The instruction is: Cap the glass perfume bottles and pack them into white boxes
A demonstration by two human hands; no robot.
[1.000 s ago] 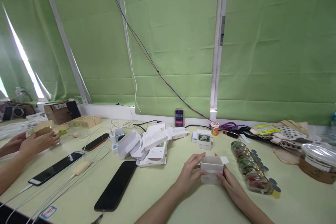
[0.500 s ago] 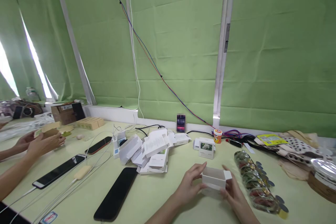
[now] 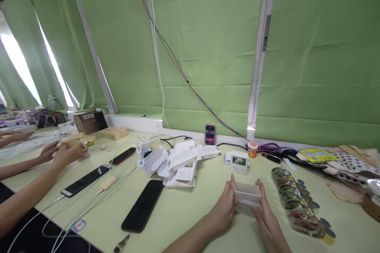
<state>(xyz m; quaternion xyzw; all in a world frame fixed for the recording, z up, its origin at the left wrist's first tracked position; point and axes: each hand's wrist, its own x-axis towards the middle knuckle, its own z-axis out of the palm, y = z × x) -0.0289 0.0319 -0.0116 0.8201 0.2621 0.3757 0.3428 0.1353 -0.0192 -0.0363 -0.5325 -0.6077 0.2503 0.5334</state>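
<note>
A small white box point(image 3: 247, 193) with its top open stands between my two hands over the front of the table. My left hand point(image 3: 227, 205) presses its left side, thumb low and fingers along the wall. Against its right side my right hand point(image 3: 264, 209) is closed, thumb at the front. Just behind the box stands a small white carton with a flower picture point(image 3: 238, 164). To the right lies a row of clear-wrapped packs point(image 3: 293, 201) with round grey discs beside it. A heap of flat and folded white cartons point(image 3: 181, 166) is at left.
Left of my hands lie a black phone point(image 3: 143, 205), a white-edged phone point(image 3: 86, 180), another phone point(image 3: 122, 156) and white cables. An orange tub point(image 3: 252, 150) stands near the wall. Another person's hands point(image 3: 67, 152) hold something tan at far left.
The view has turned left, so the table's things appear further right. The box's raised end flap on the right no longer shows, and my hands are now flatter against its sides.
</note>
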